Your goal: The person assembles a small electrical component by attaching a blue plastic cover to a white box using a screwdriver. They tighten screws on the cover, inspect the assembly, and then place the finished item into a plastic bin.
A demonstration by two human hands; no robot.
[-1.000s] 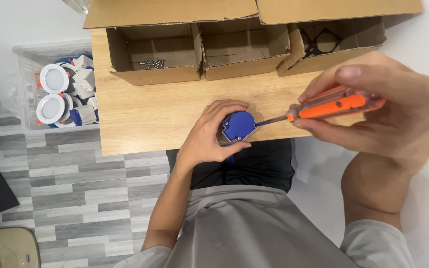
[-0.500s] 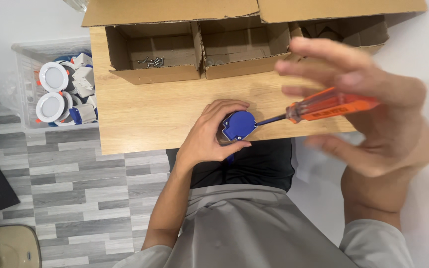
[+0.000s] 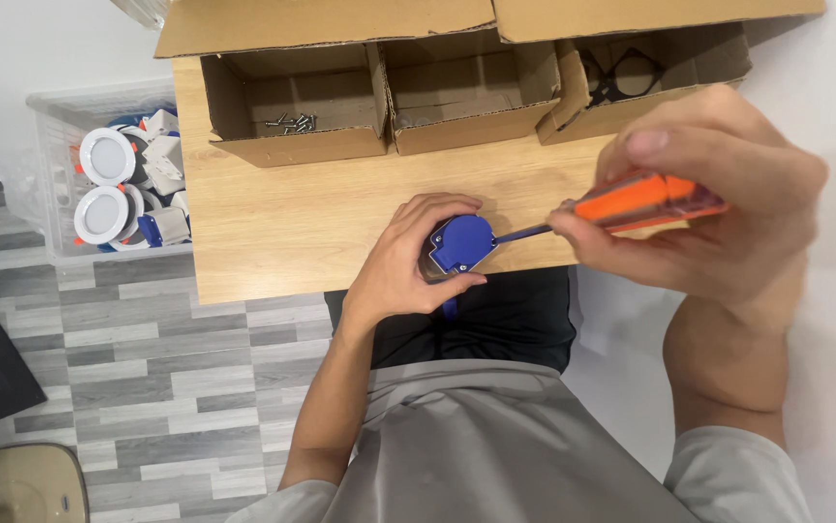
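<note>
Head view. A small blue part [image 3: 460, 242] is gripped by the left hand [image 3: 406, 260] at the near edge of the wooden table [image 3: 282, 228]; the fingers are curled around it from 9 o'clock, with the thumb pressed beneath it at 6 o'clock. An orange-handled screwdriver [image 3: 631, 200] is grasped by the right hand [image 3: 728, 208], fingers closed around the handle. The dark shaft is directed toward 9 o'clock, and its tip is placed against the blue part at the part's 3 o'clock side.

At 12 o'clock from the hands, three open cardboard boxes [image 3: 456, 87] are set along the far table edge. Loose screws [image 3: 290, 123] are contained in the left box and black frames [image 3: 621, 76] in the right box. At 9 o'clock, beside the table, a clear plastic bin [image 3: 60, 131] holding round white lamps [image 3: 103, 184] is seen on the floor.
</note>
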